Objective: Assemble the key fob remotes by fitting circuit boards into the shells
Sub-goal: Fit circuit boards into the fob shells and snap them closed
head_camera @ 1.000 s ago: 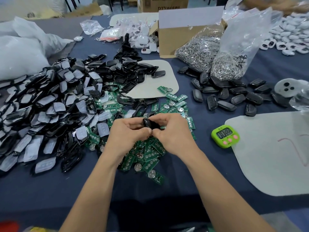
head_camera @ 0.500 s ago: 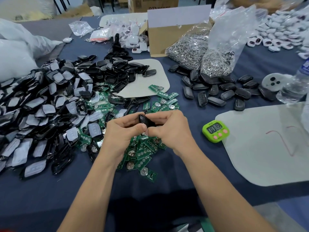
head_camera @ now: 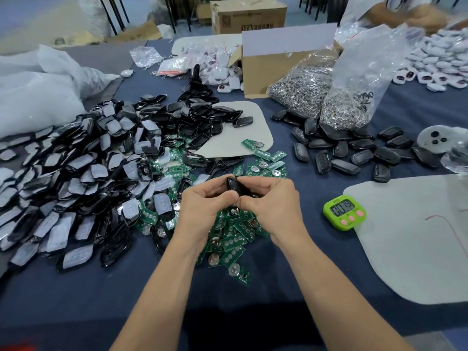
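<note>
Both hands hold one black key fob shell (head_camera: 234, 186) above a heap of green circuit boards (head_camera: 234, 239). My left hand (head_camera: 205, 211) grips its left side, and my right hand (head_camera: 271, 206) pinches its right side, thumbs meeting beneath it. The fingers hide most of the shell, so any board inside is out of sight. A big pile of black shell halves with grey rubber pads (head_camera: 76, 178) spreads across the left of the table. A group of closed black fobs (head_camera: 354, 153) lies at the right.
A green digital timer (head_camera: 345, 212) sits right of my hands, beside a pale grey mat (head_camera: 417, 244). Another mat (head_camera: 240, 138) lies behind the boards. Bags of metal rings (head_camera: 336, 97), a cardboard box (head_camera: 268, 67) and white fobs (head_camera: 440, 64) stand farther back. Another person's arm (head_camera: 410, 13) is at top right.
The view has shifted a little. Both hands stay closed on the black shell in the same place, with only small finger movement on it.
</note>
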Tool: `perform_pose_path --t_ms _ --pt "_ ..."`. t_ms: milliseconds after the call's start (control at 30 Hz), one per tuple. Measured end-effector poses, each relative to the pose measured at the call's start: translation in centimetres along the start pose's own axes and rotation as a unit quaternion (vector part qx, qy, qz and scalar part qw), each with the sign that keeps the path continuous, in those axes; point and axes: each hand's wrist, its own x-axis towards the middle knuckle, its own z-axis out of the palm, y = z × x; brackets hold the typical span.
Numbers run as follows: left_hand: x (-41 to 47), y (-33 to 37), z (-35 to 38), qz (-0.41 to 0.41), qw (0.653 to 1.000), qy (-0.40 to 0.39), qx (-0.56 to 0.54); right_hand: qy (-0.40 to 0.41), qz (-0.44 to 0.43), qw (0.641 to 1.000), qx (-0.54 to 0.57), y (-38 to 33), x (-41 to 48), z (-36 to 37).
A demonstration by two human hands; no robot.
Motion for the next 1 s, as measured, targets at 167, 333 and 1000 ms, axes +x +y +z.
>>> perform_pose_path --t_ms 167,333,1000 --pt "0.4 0.4 -0.5 0.004 1.000 -0.018 -0.006 -0.020 0.011 0.999 0.033 -0.2 0.3 -0.3" --pt "0.6 0.6 -1.6 0.006 0.999 -0.043 -0.010 -0.072 0.013 0.997 0.037 -0.8 0.6 -0.9" --pt "0.4 2.5 -1.0 0.008 1.000 0.024 -0.003 0.094 -0.322 0.884 -0.325 -2.0 -1.0 2.6"
